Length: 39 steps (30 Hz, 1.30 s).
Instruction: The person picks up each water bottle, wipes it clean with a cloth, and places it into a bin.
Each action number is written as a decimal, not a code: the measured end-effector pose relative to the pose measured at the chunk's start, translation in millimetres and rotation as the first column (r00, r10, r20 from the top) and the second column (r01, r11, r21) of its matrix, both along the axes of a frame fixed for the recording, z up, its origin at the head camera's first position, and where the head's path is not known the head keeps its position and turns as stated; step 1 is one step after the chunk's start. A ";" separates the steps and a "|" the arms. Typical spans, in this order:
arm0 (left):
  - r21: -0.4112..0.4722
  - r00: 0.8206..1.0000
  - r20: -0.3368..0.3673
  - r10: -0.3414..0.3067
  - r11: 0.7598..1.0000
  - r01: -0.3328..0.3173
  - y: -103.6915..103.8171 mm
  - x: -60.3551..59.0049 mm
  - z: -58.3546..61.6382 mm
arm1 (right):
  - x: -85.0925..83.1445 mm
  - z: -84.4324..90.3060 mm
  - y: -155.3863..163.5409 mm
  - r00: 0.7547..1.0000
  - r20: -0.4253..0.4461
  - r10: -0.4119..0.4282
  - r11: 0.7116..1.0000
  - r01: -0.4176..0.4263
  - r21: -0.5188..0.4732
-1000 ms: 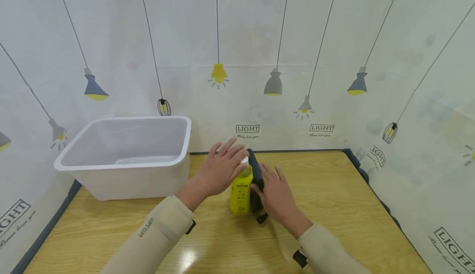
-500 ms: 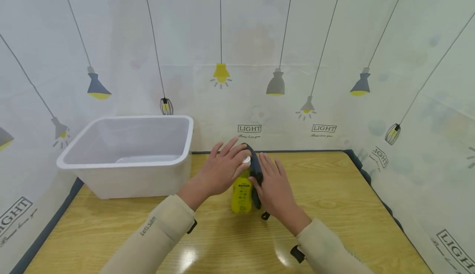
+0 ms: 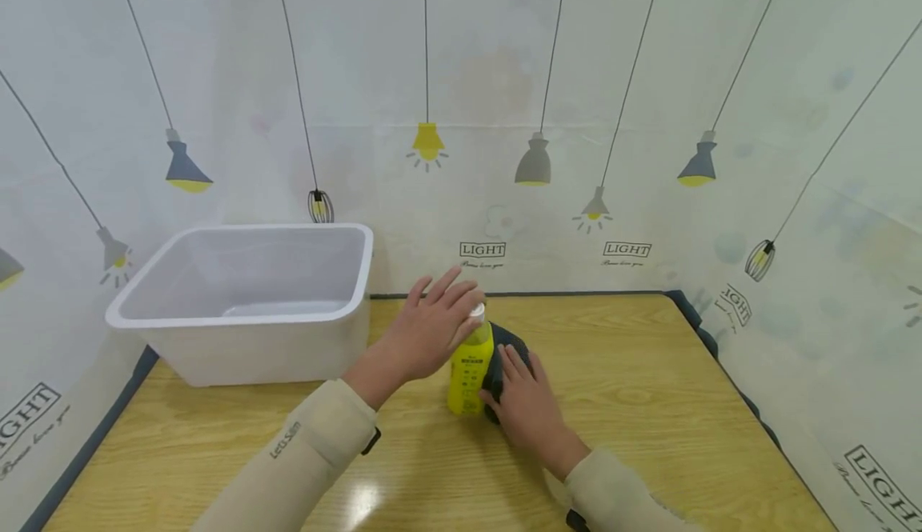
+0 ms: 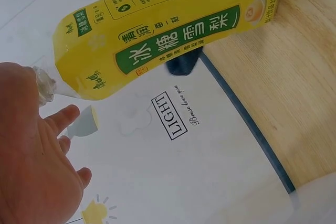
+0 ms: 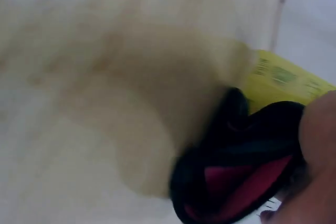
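An upright yellow bottle [image 3: 467,380] with a white cap [image 3: 478,310] stands on the wooden table; its green-labelled side fills the top of the left wrist view. My left hand [image 3: 426,334] rests on the bottle's top, fingers extended and apart. Right beside the bottle is a dark fabric item [image 3: 510,335]. The right wrist view shows a pinkish-red lining [image 5: 247,182] inside its black edge; its exact kind is unclear. My right hand [image 3: 531,408] grips this item, thumb on the near side and fingers over its right face, hiding much of it.
A large white plastic tub [image 3: 288,348] stands at the table's back left, left of my left hand. Behind the table [image 3: 648,404] hangs a pale cloth [image 3: 619,52] printed with lamps, which also closes off both sides.
The right hand has shifted slightly nearer and turned the dark item, first tilting its top toward the bottle, then showing its broad face. Left hand and bottle have stayed in place.
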<state>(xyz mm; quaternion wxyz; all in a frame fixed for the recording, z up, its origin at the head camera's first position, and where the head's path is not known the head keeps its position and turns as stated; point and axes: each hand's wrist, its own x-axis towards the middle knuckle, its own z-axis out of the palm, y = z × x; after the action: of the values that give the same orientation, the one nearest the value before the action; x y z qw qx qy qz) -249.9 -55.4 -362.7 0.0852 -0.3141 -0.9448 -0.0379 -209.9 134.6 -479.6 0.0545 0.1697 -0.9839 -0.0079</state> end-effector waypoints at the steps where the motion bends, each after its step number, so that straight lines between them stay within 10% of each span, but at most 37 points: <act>1: -0.001 1.000 0.003 0.001 1.000 -0.001 0.3 0.3 0.3 | 0.4 -4.8 0.3 1.000 0.014 0.001 1.000 -0.002 0.020; 18: -0.002 1.000 -0.010 0.004 1.000 -0.004 1.1 1.0 0.2 | 0.8 -7.0 2.7 1.000 0.011 0.000 1.000 0.000 0.013; 39: -0.004 1.000 -0.029 0.004 1.000 -0.004 1.7 1.5 -0.2 | -0.3 71.3 2.8 0.960 -0.279 -0.005 0.972 -0.061 -0.228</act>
<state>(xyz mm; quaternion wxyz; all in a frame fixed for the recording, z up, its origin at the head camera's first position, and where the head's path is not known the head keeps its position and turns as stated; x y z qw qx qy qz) -248.4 -53.7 -363.0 0.0983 -0.3129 -0.9442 -0.0310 -210.1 137.4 -408.3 0.2115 0.1731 -0.9581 0.0852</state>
